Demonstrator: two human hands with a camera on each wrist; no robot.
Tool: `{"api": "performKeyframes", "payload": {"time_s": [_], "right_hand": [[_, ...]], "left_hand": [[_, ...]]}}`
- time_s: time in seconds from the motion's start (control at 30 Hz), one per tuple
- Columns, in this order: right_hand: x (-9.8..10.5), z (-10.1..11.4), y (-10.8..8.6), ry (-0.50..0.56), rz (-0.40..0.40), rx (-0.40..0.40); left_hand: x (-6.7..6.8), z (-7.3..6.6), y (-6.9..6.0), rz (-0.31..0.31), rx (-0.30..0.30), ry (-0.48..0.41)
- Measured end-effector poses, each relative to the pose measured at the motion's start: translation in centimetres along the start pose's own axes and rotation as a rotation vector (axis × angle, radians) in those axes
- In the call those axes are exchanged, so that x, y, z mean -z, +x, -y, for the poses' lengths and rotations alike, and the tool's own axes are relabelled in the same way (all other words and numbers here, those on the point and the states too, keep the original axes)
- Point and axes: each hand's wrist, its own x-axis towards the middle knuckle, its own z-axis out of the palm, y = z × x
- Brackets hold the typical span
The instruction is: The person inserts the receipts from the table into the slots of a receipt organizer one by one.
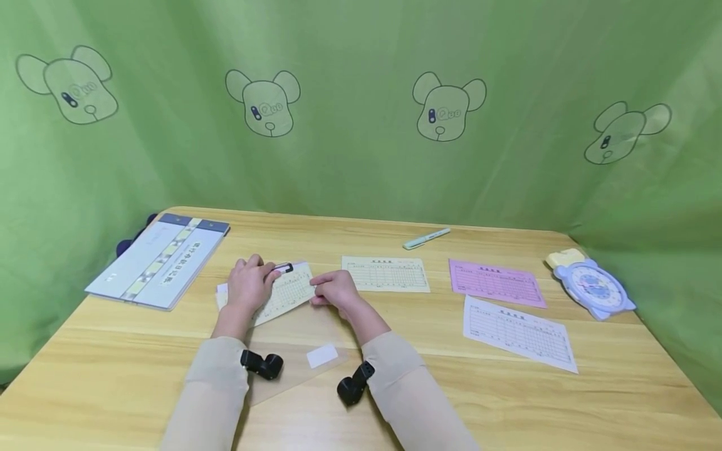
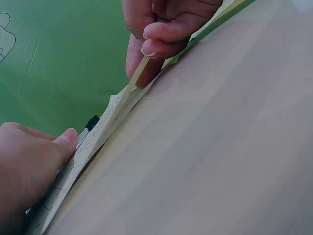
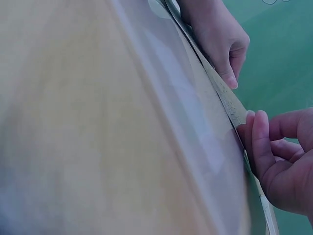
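My left hand is at the top of a see-through board, its thumb on a metal clip with a black end. My right hand pinches the right edge of a cream printed form lying over the board's upper part. In the left wrist view, the form lifts a little toward the right fingertips. A lilac sheet shows at the form's left edge. Left fingers hide part of the clip in the right wrist view.
Right of the hands lie a cream form, a pink form and a white form. Behind them is a pale green pen. A blue toy clock sits far right, a blue-white folder far left.
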Motion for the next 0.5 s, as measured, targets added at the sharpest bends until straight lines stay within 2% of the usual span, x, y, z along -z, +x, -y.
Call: {"api": "performKeyframes", "payload": {"time_s": [0.5], "right_hand": [[-0.40, 0.14, 0.50, 0.034, -0.013, 0.002]], "left_hand": [[-0.03, 0.01, 0.07, -0.003, 0.005, -0.009]]}}
